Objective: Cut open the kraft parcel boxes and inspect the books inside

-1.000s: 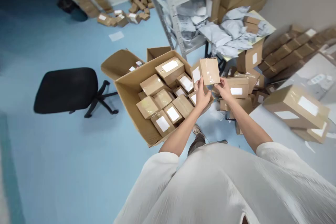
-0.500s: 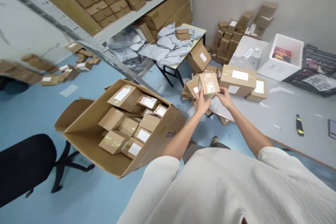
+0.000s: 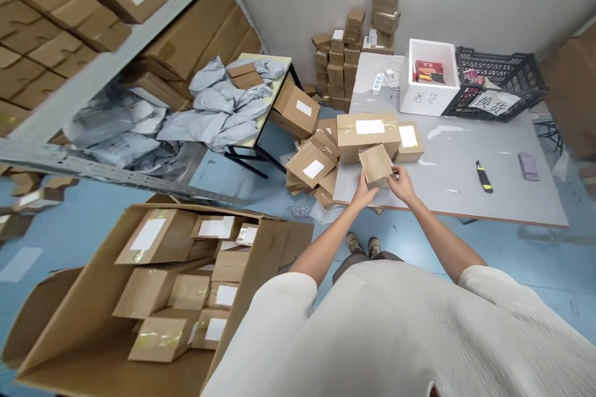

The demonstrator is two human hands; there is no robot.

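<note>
Small cardboard box (image 3: 376, 165) in both my hands, in front of me at the near-left edge of the grey desk (image 3: 465, 180). Left hand (image 3: 365, 192) grips its left and lower side, thumb and fingers curled on it; right hand (image 3: 402, 185) pinches the lower right corner. Box is tilted; it looks held up off the desk, though from this angle I can't be sure.

Right behind it on the desk: long taped box (image 3: 358, 138) with white label, then a smaller labelled box (image 3: 410, 144) just to its right. Farther back, white foam box (image 3: 426, 99) with red packets inside, beside a black crate (image 3: 503, 90). Yellow-and-black cutter (image 3: 484, 177) lies toward the right of the desk.

Lower left, big open carton (image 3: 284, 248) with several taped, mostly labelled boxes inside. More boxes heaped on the floor left of the desk. Upper left, grey bags (image 3: 233, 108) piled on a small table (image 3: 279, 65), next to a metal shelf (image 3: 186, 6) loaded with cartons. Blue floor (image 3: 419, 242) under my feet.
</note>
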